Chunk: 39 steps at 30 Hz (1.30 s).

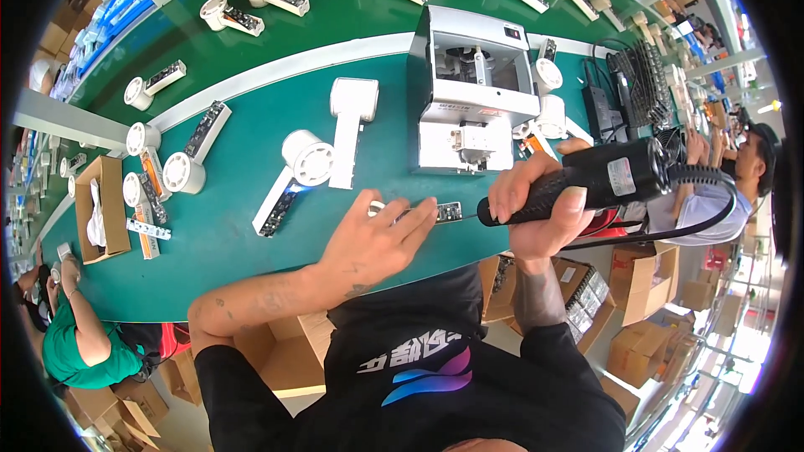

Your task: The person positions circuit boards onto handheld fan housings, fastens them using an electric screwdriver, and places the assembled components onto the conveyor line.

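Note:
My right hand (540, 209) is wrapped around a black electric screwdriver (607, 176), held nearly level with its bit pointing left. The bit meets or nearly meets the end of a small white unit with an exposed circuit board (450, 212). My left hand (373, 238) presses that unit to the green bench, its fingers over it and hiding most of it. Just beyond my left hand lie a white handheld fan body with a slotted round head (311, 159) and another white fan body (347, 130).
A silver-grey machine (469, 100) stands beyond my hands. More fan bodies (184, 172) lie at the left by a cardboard box (102, 209); others ride the green conveyor (335, 12) behind. A black cable (712, 218) loops from the screwdriver. Co-workers sit at the left (88, 343) and right (720, 192).

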Each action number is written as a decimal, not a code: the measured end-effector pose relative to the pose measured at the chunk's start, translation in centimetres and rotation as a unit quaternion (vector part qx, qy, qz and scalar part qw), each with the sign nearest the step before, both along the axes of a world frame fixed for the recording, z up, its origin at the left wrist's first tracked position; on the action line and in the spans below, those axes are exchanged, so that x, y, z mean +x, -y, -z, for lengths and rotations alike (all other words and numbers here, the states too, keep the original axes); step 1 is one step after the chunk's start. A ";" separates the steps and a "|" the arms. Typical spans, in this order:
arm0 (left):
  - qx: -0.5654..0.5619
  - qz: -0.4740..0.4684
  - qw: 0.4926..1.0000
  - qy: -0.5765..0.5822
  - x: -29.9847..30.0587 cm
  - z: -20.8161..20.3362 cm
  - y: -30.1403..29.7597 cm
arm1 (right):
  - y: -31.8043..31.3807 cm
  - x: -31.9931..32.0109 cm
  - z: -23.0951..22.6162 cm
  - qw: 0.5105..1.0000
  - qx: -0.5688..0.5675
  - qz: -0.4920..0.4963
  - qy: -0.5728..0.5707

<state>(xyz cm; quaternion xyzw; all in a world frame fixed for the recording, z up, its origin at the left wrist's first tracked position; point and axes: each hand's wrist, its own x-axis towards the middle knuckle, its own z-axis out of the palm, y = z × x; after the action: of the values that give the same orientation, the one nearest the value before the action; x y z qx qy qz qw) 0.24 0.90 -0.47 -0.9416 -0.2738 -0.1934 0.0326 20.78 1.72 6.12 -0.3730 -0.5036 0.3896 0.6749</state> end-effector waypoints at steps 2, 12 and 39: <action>0.010 0.000 1.000 0.008 0.0 0.1 0.1 | 0.2 -0.3 0.1 1.000 0.013 0.001 -0.001; 0.003 0.005 1.000 0.011 -0.1 0.3 0.0 | 0.9 -0.4 1.2 0.995 0.078 -0.058 -0.029; -0.123 -0.093 0.985 -0.076 -2.6 -5.4 -0.7 | -2.7 -4.8 -2.2 0.996 0.038 -0.081 -0.012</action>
<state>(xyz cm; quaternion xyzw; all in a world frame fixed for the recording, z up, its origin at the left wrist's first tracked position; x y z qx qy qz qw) -2.38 1.58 4.89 -0.9208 -0.3785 -0.0827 -0.0450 15.95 4.41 8.37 -0.3007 -0.5382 0.4281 0.6608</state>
